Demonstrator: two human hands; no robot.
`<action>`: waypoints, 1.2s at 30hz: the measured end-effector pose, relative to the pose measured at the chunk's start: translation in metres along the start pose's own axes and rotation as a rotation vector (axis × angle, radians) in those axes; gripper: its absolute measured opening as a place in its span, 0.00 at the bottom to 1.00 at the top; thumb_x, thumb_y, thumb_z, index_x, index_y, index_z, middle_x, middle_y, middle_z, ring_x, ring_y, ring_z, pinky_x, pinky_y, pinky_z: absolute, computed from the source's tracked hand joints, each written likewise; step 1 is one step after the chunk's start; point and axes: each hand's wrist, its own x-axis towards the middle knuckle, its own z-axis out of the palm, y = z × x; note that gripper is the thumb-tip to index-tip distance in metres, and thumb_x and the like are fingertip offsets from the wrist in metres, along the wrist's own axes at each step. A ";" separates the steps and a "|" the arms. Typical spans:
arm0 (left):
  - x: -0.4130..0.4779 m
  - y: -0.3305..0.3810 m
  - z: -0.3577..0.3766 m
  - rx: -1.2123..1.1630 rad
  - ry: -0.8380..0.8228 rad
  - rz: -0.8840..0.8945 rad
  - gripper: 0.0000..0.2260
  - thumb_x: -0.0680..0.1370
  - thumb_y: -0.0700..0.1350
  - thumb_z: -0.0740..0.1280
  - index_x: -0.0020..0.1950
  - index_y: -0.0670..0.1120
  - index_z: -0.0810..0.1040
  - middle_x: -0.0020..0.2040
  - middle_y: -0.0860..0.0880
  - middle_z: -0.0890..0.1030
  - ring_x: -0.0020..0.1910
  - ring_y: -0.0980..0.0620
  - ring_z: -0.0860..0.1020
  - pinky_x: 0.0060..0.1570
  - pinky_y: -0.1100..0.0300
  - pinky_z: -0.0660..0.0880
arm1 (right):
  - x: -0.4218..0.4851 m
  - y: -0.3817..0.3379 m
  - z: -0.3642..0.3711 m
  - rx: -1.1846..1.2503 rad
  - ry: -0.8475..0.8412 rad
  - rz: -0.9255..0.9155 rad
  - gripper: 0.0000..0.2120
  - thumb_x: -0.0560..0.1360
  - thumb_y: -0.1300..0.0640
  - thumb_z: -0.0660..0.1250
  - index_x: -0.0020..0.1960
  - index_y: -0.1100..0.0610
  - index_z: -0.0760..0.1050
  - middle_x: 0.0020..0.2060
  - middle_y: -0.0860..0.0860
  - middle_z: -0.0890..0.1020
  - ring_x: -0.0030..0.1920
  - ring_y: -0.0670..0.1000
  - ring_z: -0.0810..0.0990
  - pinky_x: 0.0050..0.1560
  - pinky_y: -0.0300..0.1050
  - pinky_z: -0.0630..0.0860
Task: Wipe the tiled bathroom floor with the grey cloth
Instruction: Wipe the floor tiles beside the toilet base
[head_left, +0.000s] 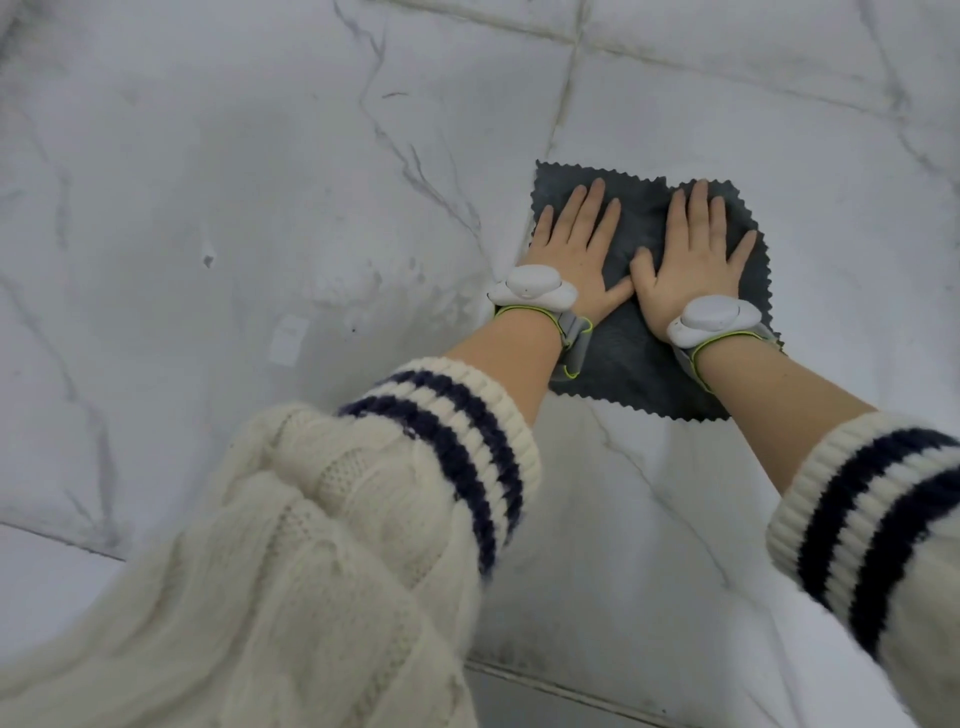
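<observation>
Both hands lie palm-down, side by side, on the grey cloth (631, 358), fingers straight and slightly fanned, pressing it against the tiled floor (249, 171). Far to the left of the left hand the pale marble-look tile shows grey veins, a small dark nick (209, 259) and, closer in, a whitish, smeary patch (353, 291). A cream cable-knit sleeve (322, 519) with two navy stripes at the cuff covers the left forearm, pushed back from the wrist. On that wrist sits a white rounded device (532, 286) on a grey strap edged in yellow-green. The left hand (574, 254) rests at the cloth's left edge, just beside a grout line (563, 93) that runs away from the fingers. Its thumb reaches right and touches the base of the right thumb. Between the hands the dark cloth shows, its zigzag-cut far edge stepping at a notch just beyond the fingertips; its near edge lies below both wrists. The right hand (691, 260) is spread wider, its middle fingertip reaching the cloth's far edge and its little finger pointing toward the right edge. A second white device (711, 321) is strapped to the right wrist. Rightmost, the matching striped cuff (872, 509) covers the right forearm.
</observation>
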 end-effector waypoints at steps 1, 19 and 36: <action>-0.001 -0.006 -0.001 -0.005 0.005 -0.014 0.32 0.79 0.60 0.53 0.77 0.45 0.50 0.78 0.45 0.48 0.77 0.48 0.47 0.74 0.50 0.44 | 0.003 -0.007 0.000 0.000 -0.003 -0.014 0.34 0.73 0.45 0.47 0.76 0.59 0.49 0.77 0.55 0.50 0.76 0.56 0.47 0.71 0.65 0.40; 0.010 -0.009 -0.004 0.020 -0.035 -0.069 0.34 0.79 0.61 0.53 0.78 0.44 0.48 0.78 0.44 0.46 0.77 0.47 0.45 0.74 0.48 0.42 | 0.019 -0.008 -0.002 0.032 -0.028 -0.083 0.31 0.78 0.47 0.52 0.77 0.55 0.48 0.77 0.53 0.49 0.76 0.53 0.46 0.73 0.62 0.39; 0.099 0.055 -0.002 0.102 -0.097 -0.036 0.34 0.78 0.61 0.53 0.78 0.45 0.48 0.78 0.44 0.46 0.77 0.46 0.45 0.73 0.48 0.42 | 0.078 0.074 -0.019 0.058 -0.012 -0.050 0.30 0.77 0.46 0.51 0.77 0.54 0.51 0.77 0.53 0.52 0.76 0.53 0.48 0.73 0.61 0.41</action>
